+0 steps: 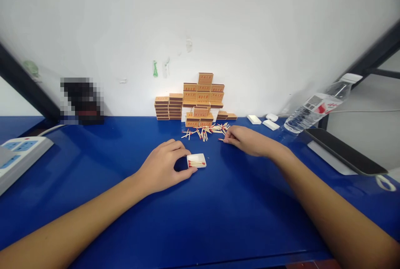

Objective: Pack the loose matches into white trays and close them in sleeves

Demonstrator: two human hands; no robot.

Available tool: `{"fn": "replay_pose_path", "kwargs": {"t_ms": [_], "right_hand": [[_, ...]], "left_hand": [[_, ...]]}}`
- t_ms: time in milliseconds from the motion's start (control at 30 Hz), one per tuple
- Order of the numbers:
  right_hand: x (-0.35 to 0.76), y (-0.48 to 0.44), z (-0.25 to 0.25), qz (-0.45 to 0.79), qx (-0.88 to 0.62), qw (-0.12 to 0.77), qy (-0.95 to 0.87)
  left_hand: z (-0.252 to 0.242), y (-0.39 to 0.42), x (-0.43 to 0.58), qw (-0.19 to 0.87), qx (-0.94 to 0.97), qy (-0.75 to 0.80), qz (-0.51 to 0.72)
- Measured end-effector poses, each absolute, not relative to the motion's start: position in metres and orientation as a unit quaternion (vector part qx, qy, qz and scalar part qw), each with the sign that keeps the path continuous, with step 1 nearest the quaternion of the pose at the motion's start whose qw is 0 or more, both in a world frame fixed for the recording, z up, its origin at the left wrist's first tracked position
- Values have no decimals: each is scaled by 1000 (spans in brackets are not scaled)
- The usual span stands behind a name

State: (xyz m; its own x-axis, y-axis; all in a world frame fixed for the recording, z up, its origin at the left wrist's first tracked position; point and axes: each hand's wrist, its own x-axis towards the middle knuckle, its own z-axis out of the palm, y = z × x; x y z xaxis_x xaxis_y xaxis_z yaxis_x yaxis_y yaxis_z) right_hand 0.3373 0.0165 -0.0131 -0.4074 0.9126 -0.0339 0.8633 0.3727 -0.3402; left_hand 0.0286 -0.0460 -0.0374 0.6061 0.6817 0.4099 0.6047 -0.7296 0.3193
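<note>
My left hand [167, 164] grips a small white matchbox tray [200, 157] between thumb and fingers on the blue table. Several red-tipped matches [196, 163] lie along the tray's near side. Farther right, the fingers of my right hand [242, 139] are pinched on a match [221, 139] whose red head points left. Just left of that hand spreads a loose pile of matches [204, 133]. Behind the pile, tan matchboxes [203, 96] are stacked against the wall, with another stack of matchboxes [168, 107] to their left.
White empty trays [253, 119] lie at the back right, beside a small white rounded case [271, 117]. A water bottle [318, 104] leans there, near a dark flat device [345, 152]. A power strip [23, 158] sits at the left edge. A pixelated dark object [84, 101] stands back left.
</note>
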Motion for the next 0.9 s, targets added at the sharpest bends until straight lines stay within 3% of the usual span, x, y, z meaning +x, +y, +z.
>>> {"fn": "replay_pose_path", "kwargs": {"t_ms": [167, 367, 533, 700, 900], "right_hand": [[295, -21, -1, 175, -445, 149, -865], [259, -48, -6, 173, -390, 137, -894], [296, -15, 0, 49, -484, 244, -839], [334, 20, -8, 64, -648, 203, -731], [332, 34, -27, 67, -623, 143, -766]], "left_hand": [[-37, -48, 30, 68, 893, 358, 263], [-37, -49, 30, 60, 895, 350, 268], [-35, -49, 30, 44, 887, 337, 313], [-36, -49, 30, 53, 892, 342, 290], [-36, -47, 29, 63, 894, 354, 268]]}}
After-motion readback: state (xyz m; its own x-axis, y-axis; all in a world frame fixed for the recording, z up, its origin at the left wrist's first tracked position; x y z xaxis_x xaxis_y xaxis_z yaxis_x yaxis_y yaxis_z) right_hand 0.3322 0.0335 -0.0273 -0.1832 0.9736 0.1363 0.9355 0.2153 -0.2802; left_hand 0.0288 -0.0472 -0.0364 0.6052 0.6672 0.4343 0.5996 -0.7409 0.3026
